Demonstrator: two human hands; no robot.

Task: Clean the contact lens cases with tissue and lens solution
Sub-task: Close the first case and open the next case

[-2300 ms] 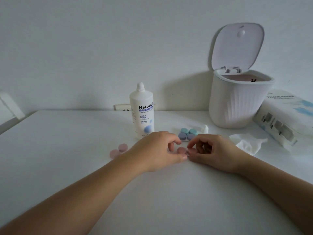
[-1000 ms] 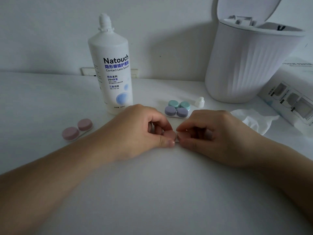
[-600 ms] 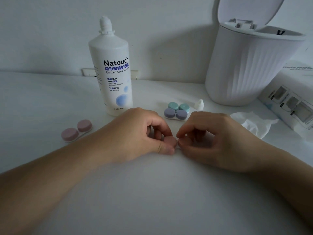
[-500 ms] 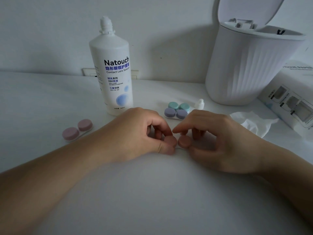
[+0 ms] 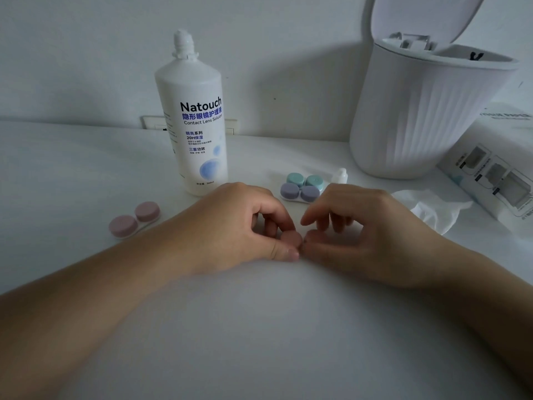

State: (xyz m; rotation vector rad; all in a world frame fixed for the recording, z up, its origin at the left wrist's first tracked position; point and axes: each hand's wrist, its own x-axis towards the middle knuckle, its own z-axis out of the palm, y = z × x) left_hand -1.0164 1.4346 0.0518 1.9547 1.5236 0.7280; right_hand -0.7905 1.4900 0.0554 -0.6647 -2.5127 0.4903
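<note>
- Pink lens case (image 5: pixel 291 239) low on the white table (image 5: pixel 72 174), and I see my left hand (image 5: pixel 233 226) pinching its cap.
- Right hand (image 5: pixel 366 229) curled beside it; whether it grips anything, I can't tell.
- Solution bottle (image 5: pixel 193 119) behind, tissue (image 5: pixel 429 207) right.

Your head camera is looking forward and down, sitting close over white table (image 5: pixel 72 168), facing wall, both forearms entering from bottom edge; only one view.

Four lens cases – pink pair (image 5: pixel 134 218) at left, pink one (image 5: pixel 291 239) centre, purple (image 5: pixel 300 192) and teal (image 5: pixel 305 179) behind; one solution bottle (image 5: pixel 191 116), one bin (image 5: pixel 418 111), one tissue (image 5: pixel 432 209), one box (image 5: pixel 496 168), one small cap (image 5: pixel 340 175), two hands (image 5: pixel 230 226) (image 5: pixel 366 229).
</note>
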